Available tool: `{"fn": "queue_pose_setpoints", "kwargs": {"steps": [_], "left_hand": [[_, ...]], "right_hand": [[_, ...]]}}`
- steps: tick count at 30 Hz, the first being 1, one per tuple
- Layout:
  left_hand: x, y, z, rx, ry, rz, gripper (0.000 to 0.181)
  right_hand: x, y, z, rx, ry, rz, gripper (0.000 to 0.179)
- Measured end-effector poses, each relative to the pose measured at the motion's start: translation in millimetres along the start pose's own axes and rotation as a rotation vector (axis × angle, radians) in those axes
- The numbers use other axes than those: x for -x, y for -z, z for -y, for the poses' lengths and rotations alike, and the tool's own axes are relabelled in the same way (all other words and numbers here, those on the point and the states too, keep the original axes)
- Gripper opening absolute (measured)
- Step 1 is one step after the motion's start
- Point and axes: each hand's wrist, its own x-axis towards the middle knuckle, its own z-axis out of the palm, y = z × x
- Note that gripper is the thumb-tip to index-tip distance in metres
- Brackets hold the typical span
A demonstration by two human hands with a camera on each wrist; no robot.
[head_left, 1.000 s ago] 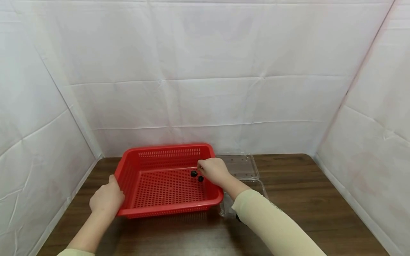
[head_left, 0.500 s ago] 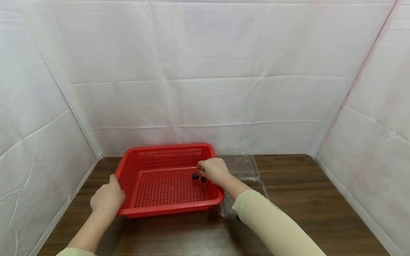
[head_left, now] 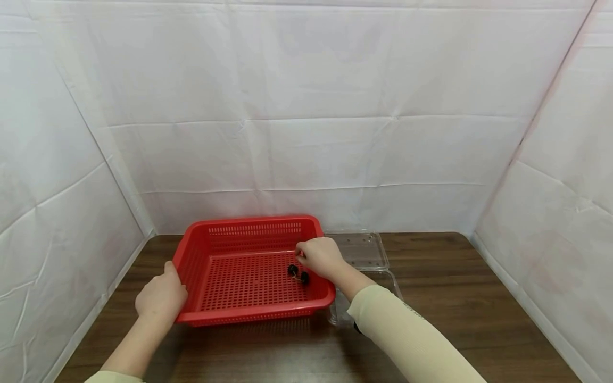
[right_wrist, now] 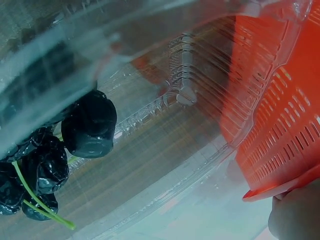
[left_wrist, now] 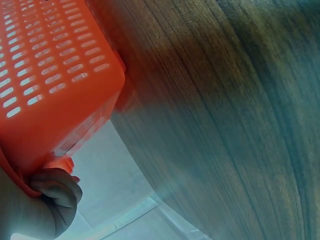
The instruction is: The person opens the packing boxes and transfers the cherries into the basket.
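Observation:
A red slotted plastic basket (head_left: 239,314) sits left of the middle. My left hand (head_left: 162,297) grips its left rim, and the left wrist view shows curled fingers (left_wrist: 59,187) on that rim. Over the right wall reaches my right hand (head_left: 321,256), its curled fingers inside the basket just above two dark cherries. One cherry (head_left: 292,270) and the other cherry (head_left: 305,277) are at the mesh floor, a thin stem between them. Whether the right fingertips pinch anything is hidden. In the right wrist view, black cherries (right_wrist: 47,165) with green stems lie in a clear plastic box (right_wrist: 185,185).
The clear box (head_left: 339,308) stands against the basket's right side, under my right forearm. Behind it lies its clear lid (head_left: 361,250) with small holes. White sheeting (head_left: 306,154) walls the wooden table (head_left: 455,298) at the back and sides.
The two cherries have sunk lower below my right fingers, and a stem now shows between them. Both hands and the basket have stayed nearly still.

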Motion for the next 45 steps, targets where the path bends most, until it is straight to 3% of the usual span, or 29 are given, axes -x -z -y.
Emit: {"fn": "queue_pose_setpoints", "kwargs": {"steps": [8,11,17,31,35,45], "left_hand": [[0.6,-0.4,0.3,-0.008,-0.002,0.001,0.061],[0.2,-0.5,-0.2,-0.010,0.005,0.002,0.060],[-1.3,-0.2,-2.2,-0.022,0.021,0.011,0.061],[-1.8,0.1,-0.7,-0.028,0.027,0.011,0.061],[-1.8,-0.3,-0.5,-0.033,0.023,0.010,0.062],[-3.2,-0.8,-0.1,-0.048,0.017,-0.002,0.064]], "right_hand": [[1.8,0.9,1.1,-0.028,0.003,-0.007,0.012],[2.0,1.7,0.5,-0.024,0.039,-0.030,0.012],[3.0,2.5,-2.4,0.092,0.124,-0.124,0.015],[18.3,18.7,-11.5,0.173,0.265,-0.333,0.008],[25.0,21.0,-16.5,0.192,0.265,-0.361,0.008],[40.3,31.1,-26.8,0.182,0.219,-0.338,0.017]]}}
